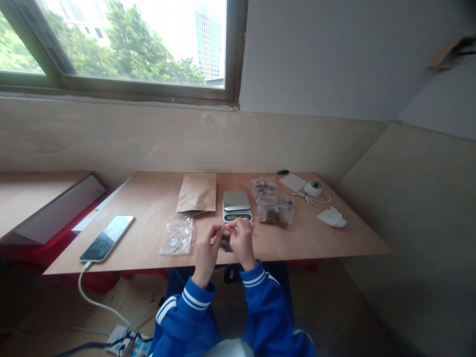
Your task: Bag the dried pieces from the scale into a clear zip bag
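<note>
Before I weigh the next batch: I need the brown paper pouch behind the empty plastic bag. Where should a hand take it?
Probably at the near edge of the brown paper pouch, coming from the front: it lies flat on the table, and that end, which looks slightly open, faces the person, beside the scale.

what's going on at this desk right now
A person in blue sleeves sits at a wooden table, both hands together over its near edge. The left hand and right hand pinch a small clear bag with dark contents between them. Just behind sits a small scale, with a brown paper pouch to its left and a filled clear bag to its right. An empty zip bag and a phone lie further left.
</note>
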The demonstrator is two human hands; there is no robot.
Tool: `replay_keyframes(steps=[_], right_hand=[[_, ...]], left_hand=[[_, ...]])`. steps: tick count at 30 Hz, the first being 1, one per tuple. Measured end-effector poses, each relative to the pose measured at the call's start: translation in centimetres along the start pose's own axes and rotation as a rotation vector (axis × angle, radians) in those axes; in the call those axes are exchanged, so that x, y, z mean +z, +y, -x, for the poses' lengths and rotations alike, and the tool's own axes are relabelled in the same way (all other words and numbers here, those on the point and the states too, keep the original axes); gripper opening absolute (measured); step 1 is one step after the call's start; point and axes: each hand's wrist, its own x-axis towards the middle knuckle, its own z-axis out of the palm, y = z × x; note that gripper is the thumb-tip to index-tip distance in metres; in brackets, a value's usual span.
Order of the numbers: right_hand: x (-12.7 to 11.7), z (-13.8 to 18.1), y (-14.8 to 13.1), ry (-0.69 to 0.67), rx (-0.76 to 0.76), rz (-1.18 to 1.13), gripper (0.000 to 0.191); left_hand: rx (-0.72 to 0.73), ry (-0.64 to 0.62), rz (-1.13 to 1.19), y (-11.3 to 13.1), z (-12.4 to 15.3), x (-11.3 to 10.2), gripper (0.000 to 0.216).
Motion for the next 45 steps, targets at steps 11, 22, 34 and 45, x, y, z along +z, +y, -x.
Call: replay_keyframes(steps=[11, 22, 34, 45], right_hand=[[-0.9, -0.1, 0.0, -0.183, 0.097, -0.290, 0.011], [-0.8, -0.1, -0.5, -0.055, 0.040, -0.067, 0.018], [-1.3, 0.0, -0.3, -0.157, -0.003, -0.144, 0.011], [-0.2, 0.3, -0.9, -0.048, 0.074, -0.116, 0.015]], left_hand=[[-0.075, 0.051, 0.116, 0.4, 0.6, -0.6, 0.025], [-0.041, 0.066, 0.049, 0.4, 0.8, -0.1, 0.024], [-0.011, 0.106, -0.017, -0.2, 0.4, -0.7, 0.024], [-0.053, 0.100, -0.032, -0.2, 0.9, -0.1, 0.023]])
